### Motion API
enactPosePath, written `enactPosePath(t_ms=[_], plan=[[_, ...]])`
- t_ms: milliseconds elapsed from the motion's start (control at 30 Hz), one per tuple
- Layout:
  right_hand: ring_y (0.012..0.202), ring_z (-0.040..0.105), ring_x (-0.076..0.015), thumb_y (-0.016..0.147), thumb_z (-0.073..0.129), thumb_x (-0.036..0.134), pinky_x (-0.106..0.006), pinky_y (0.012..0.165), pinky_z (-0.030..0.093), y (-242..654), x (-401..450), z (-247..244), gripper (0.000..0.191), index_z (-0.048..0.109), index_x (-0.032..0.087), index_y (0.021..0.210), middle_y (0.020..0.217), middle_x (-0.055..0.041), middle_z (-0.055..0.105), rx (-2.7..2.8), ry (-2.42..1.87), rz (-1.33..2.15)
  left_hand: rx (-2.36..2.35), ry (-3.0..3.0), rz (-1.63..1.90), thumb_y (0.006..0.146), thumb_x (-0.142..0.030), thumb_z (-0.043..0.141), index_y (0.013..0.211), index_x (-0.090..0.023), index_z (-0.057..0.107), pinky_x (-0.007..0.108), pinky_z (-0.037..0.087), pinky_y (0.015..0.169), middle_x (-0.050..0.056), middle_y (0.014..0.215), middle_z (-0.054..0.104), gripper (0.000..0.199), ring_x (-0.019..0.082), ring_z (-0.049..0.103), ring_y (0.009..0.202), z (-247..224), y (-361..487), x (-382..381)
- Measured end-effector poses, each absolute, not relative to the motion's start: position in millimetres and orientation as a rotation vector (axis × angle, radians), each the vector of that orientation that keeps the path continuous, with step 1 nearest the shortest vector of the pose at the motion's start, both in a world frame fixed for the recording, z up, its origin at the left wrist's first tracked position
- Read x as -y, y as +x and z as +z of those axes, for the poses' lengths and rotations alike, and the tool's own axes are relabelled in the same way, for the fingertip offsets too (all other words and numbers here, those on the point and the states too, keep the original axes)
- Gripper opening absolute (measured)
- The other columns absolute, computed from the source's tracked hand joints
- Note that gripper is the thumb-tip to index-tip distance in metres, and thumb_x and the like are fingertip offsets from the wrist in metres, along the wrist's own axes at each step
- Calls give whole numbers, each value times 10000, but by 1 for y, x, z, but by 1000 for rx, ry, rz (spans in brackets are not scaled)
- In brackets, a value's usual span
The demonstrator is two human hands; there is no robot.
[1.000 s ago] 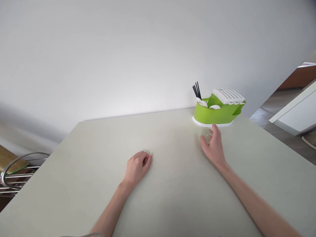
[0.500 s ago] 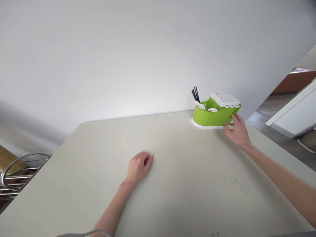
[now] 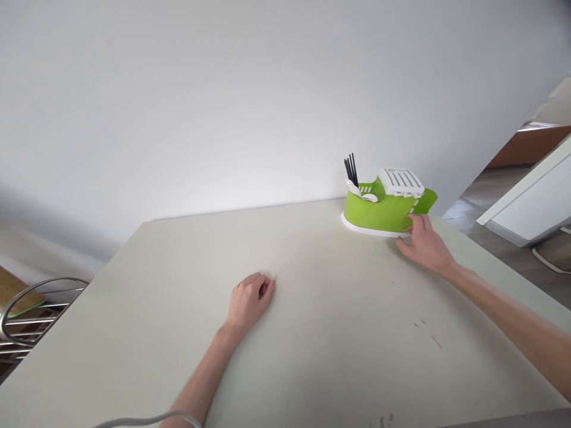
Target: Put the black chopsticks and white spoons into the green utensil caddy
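Note:
A green utensil holder (image 3: 377, 215) with a white base and a slotted white top (image 3: 401, 181) stands at the back right of the table, by the wall. Several black chopsticks (image 3: 351, 170) and white spoons (image 3: 369, 197) stick out of its left part. My right hand (image 3: 423, 242) is at the holder's front right side, fingertips against the green wall and thumb apart, low near the base. Loosely curled, my left hand (image 3: 251, 298) rests on the middle of the table with nothing visible in it.
The pale table (image 3: 178, 267) has dark marks at its right and front. A metal rack (image 3: 35, 318) with a wooden board (image 3: 18, 291) is beyond the left edge. A grey cable (image 3: 138, 422) crosses my left forearm. A white cabinet (image 3: 535, 199) stands beyond the right edge.
The holder has turned a little, so its right end now angles back and more of its slotted side shows. My right hand has moved slightly left and down. My left hand keeps its place.

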State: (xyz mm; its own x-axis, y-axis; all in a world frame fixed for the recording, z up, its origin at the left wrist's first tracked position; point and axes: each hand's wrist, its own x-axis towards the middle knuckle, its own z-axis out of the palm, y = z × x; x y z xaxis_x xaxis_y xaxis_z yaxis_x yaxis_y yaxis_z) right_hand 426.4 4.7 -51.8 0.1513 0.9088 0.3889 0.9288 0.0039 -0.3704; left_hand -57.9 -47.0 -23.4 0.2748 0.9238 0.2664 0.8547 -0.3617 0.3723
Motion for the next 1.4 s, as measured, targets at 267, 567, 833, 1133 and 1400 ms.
enactPosePath(t_ms=[267,567,833,1133,1400], plan=[[1021,683,-321,876,585,381,-440,846,554,378,16,-53,629,416,139,1432,1283,-197,570,1841,-1759,-120,-1671,2380,649,1047,-444,424,702,-211,503,288,325,604,9,722,595,424,143,469,609,-25,-58,45],[1027,677,-306,931,539,374,-444,870,572,306,38,-45,576,393,186,1456,1294,-178,567,1973,-1547,-16,-1675,2365,649,1051,-448,414,697,-211,470,289,313,611,7,711,570,429,146,452,613,-23,-57,46],[1115,650,-313,946,558,278,-433,844,597,247,63,-41,576,326,200,1468,1294,-169,551,2055,-1329,45,-1656,2347,655,1035,-423,449,698,-209,474,288,306,614,0,702,564,399,145,448,619,-20,-56,47],[1111,654,-309,916,575,210,-438,811,618,217,64,-41,574,358,202,1447,1249,-159,578,2023,-1202,78,-1661,2295,683,1025,-430,459,678,-212,396,288,299,615,-15,670,508,415,142,415,616,-19,-53,47],[1244,624,-302,942,541,152,-473,973,597,215,58,-59,619,337,238,1520,1366,-158,572,1944,-1138,33,-1676,2249,681,1015,-446,474,679,-212,449,289,305,616,-18,662,506,410,142,400,616,-20,-53,46]])
